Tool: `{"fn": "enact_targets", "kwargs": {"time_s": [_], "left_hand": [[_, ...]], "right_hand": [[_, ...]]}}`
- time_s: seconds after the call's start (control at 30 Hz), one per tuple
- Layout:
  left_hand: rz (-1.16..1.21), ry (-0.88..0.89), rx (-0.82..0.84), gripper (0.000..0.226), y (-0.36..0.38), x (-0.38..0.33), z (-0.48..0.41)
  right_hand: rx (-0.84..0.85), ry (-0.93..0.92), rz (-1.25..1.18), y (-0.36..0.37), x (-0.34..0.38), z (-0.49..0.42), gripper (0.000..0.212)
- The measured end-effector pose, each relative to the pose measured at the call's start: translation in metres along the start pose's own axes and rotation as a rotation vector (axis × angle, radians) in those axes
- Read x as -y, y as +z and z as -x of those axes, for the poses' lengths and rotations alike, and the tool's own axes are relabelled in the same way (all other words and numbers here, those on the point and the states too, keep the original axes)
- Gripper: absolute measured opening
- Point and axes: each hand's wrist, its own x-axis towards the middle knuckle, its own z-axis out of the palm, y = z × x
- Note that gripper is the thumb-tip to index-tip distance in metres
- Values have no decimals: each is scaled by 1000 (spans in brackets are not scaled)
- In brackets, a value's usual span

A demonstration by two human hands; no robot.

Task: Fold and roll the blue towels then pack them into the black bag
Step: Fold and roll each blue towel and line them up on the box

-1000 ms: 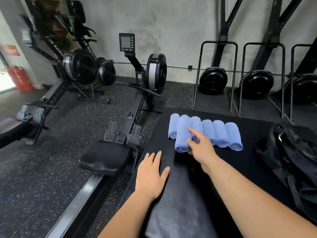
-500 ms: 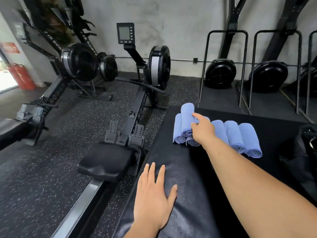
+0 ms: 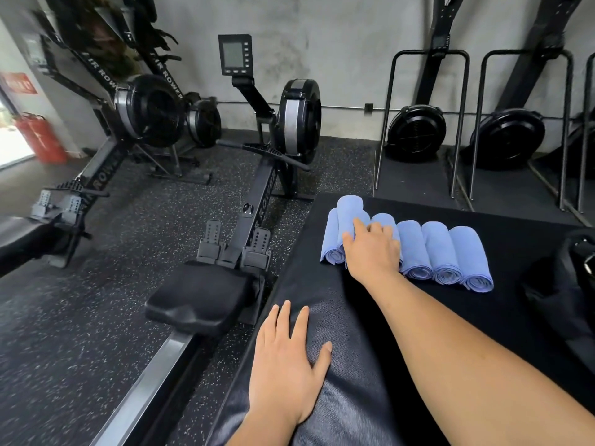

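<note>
Several rolled blue towels (image 3: 444,252) lie side by side on a black padded platform (image 3: 515,317). One roll (image 3: 349,207) sits higher, on top of the leftmost rolls. My right hand (image 3: 373,249) rests palm down on that roll and its neighbours, with thumb and fingers laid over them. My left hand (image 3: 286,349) lies flat on the platform near its left edge, fingers spread, holding nothing. The black bag (image 3: 573,284) sits at the right edge of view, partly cut off.
A rowing machine (image 3: 299,120) with its black seat (image 3: 199,294) runs along the floor just left of the platform. More rowers stand further left. Fan units in metal frames (image 3: 425,130) line the back wall. A red extinguisher (image 3: 42,140) stands far left.
My right hand lifted one roll from the row's near side and set it on top of the leftmost rolls. My left hand slid back toward me along the platform.
</note>
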Motion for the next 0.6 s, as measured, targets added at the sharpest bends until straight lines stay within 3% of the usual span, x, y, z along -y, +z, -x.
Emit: {"fn": "enact_targets", "kwargs": {"time_s": [0.43, 0.6], "left_hand": [[89, -13, -49, 83, -2, 1, 9], [193, 36, -133, 69, -14, 4, 12]], "right_hand": [[98, -21, -91, -27, -5, 33, 63], [133, -107, -83, -52, 4, 81, 64]]}}
